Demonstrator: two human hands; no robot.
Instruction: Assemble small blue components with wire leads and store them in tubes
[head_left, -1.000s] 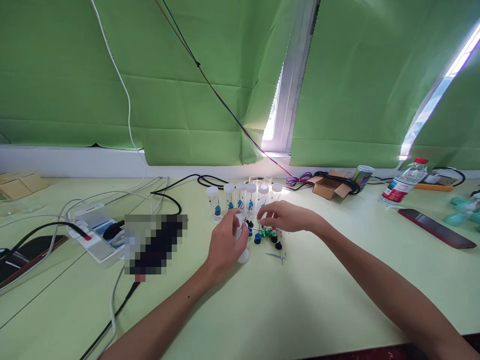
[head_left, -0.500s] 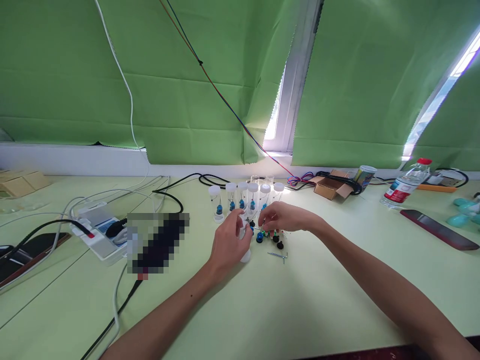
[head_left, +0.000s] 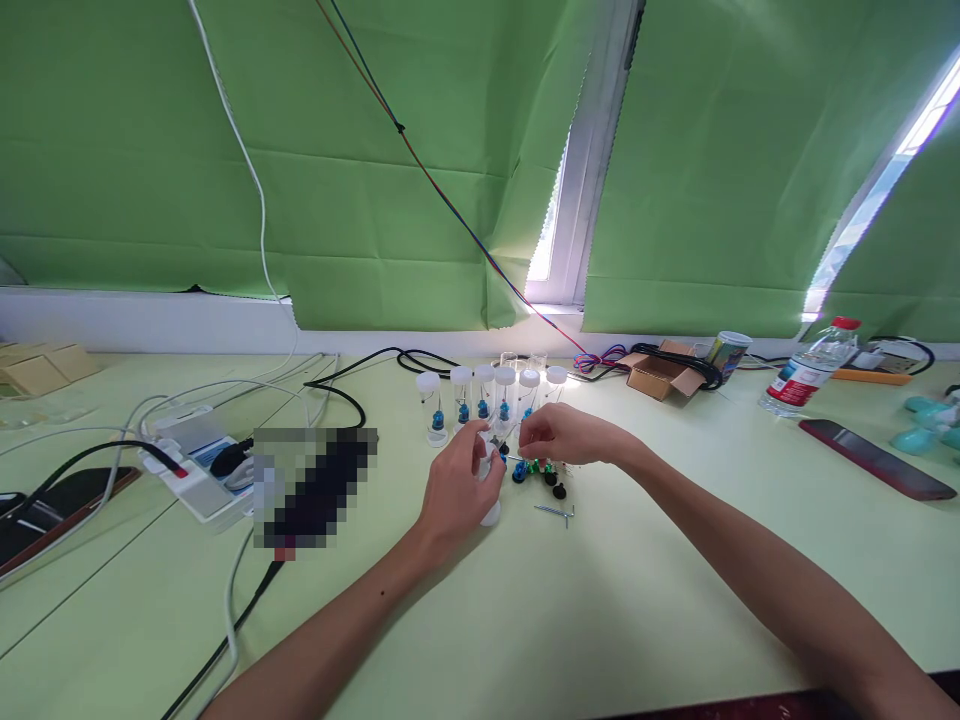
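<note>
Head view. Left hand (head_left: 455,487) wrapped around a small clear vial (head_left: 489,492), white cap end toward the table, probably tilted so the mouth faces the right hand. Right hand (head_left: 564,436) with fingertips pinched narrow just above the loose blue, green and black parts (head_left: 536,471); held item too small to tell. Six capped vials (head_left: 491,396) upright in a row behind, presumably filled. One hex key (head_left: 555,512) near.
</note>
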